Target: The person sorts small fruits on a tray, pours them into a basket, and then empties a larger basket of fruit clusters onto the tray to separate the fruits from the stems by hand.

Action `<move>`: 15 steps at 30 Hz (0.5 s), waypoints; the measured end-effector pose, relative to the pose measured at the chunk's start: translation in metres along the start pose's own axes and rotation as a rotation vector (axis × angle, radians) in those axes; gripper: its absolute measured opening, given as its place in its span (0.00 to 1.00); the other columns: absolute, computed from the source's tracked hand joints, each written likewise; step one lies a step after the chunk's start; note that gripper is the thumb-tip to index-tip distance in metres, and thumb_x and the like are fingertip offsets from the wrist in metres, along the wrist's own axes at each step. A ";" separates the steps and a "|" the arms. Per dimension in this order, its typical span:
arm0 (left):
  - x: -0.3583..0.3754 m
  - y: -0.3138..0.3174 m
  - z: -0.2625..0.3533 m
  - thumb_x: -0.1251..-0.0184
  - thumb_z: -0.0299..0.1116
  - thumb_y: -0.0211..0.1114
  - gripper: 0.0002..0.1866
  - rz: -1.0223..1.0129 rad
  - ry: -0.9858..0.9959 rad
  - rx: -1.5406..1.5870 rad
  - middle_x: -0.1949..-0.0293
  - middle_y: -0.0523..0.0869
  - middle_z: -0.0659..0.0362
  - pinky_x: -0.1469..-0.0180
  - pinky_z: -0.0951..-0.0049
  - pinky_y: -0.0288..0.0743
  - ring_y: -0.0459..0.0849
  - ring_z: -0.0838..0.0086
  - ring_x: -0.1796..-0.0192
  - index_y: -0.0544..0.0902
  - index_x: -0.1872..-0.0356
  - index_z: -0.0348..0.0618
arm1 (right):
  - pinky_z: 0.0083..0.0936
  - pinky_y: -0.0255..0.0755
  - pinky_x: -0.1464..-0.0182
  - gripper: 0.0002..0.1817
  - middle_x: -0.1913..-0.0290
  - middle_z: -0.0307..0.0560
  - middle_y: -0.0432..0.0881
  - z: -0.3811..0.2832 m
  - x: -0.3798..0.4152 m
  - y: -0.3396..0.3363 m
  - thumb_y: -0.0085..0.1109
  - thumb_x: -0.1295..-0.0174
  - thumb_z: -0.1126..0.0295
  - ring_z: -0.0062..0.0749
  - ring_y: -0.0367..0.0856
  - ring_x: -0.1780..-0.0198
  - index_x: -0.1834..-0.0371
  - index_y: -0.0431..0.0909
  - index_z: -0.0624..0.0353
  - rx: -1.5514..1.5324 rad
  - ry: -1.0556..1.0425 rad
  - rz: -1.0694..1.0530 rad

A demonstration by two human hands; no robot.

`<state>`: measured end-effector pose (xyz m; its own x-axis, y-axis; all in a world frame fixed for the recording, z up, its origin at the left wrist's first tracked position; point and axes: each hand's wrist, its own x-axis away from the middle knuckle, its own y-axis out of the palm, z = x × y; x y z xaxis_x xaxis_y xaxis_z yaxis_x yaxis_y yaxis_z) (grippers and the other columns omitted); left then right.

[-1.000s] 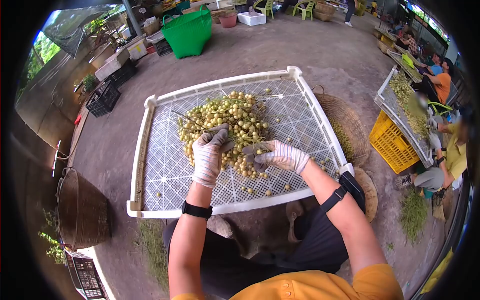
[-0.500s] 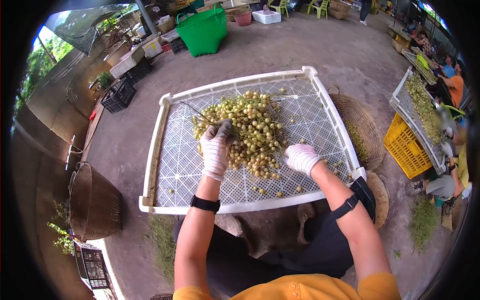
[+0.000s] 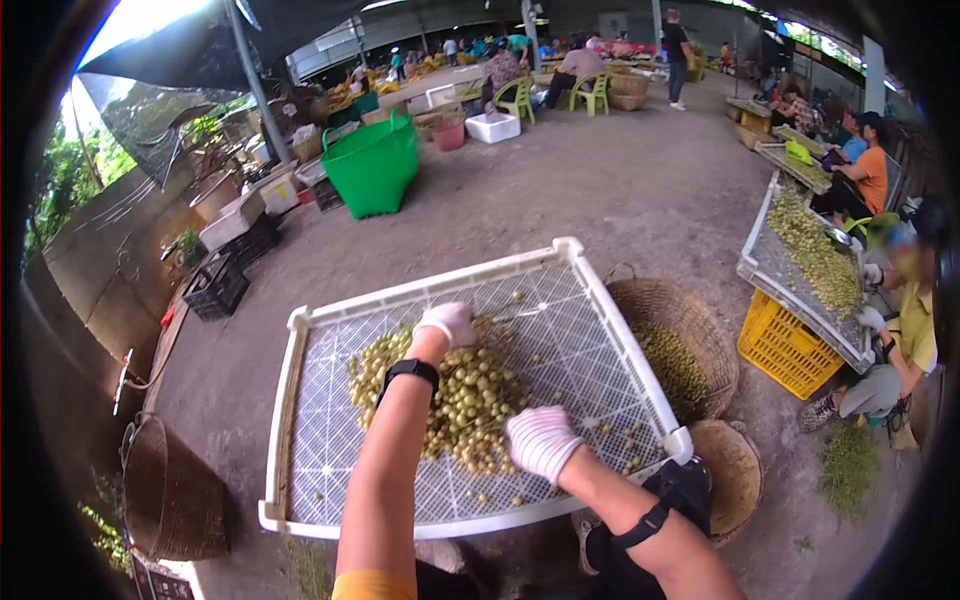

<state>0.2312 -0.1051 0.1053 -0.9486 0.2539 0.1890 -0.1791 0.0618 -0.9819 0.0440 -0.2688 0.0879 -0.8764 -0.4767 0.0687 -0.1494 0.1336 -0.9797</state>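
Now left hand (image 3: pixel 447 322) farther across fruit (image 3: pixel 470 400), grip unclear; right hand (image 3: pixel 540 440) fisted.

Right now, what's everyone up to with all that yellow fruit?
A seated person in striped gloves works a heap of small yellow-green fruit on a white slatted tray. The left hand reaches to the far side of the heap; the right hand rests on its near edge. A woven basket with more fruit stands beside the tray. To the right, other people sit at another tray of fruit.
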 end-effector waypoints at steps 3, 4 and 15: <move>0.014 -0.001 0.015 0.49 0.31 0.61 0.14 0.031 -0.034 -0.128 0.59 0.84 0.48 0.55 0.62 0.77 0.83 0.57 0.55 0.82 0.58 0.42 | 0.40 0.76 0.67 0.10 0.73 0.56 0.83 -0.005 0.003 -0.012 0.52 0.50 0.68 0.46 0.84 0.69 0.74 0.83 0.60 0.001 0.021 -0.060; 0.017 -0.002 0.016 0.48 0.29 0.59 0.13 0.065 -0.015 -0.158 0.61 0.85 0.49 0.57 0.61 0.77 0.84 0.57 0.57 0.82 0.60 0.42 | 0.40 0.76 0.67 0.10 0.73 0.56 0.83 -0.003 0.003 -0.008 0.52 0.50 0.68 0.46 0.84 0.69 0.74 0.83 0.60 -0.014 0.003 -0.041; 0.073 -0.048 -0.048 0.43 0.30 0.65 0.05 0.703 0.048 0.624 0.74 0.84 0.52 0.69 0.71 0.73 0.83 0.67 0.74 0.82 0.68 0.42 | 0.45 0.76 0.68 0.10 0.70 0.53 0.84 -0.007 -0.005 0.000 0.55 0.50 0.68 0.43 0.84 0.64 0.70 0.84 0.59 -0.044 -0.032 -0.092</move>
<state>0.1832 -0.0431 0.1667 -0.8832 0.0766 -0.4627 0.3096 -0.6459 -0.6978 0.0452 -0.2609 0.0889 -0.8431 -0.5160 0.1515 -0.2495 0.1258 -0.9602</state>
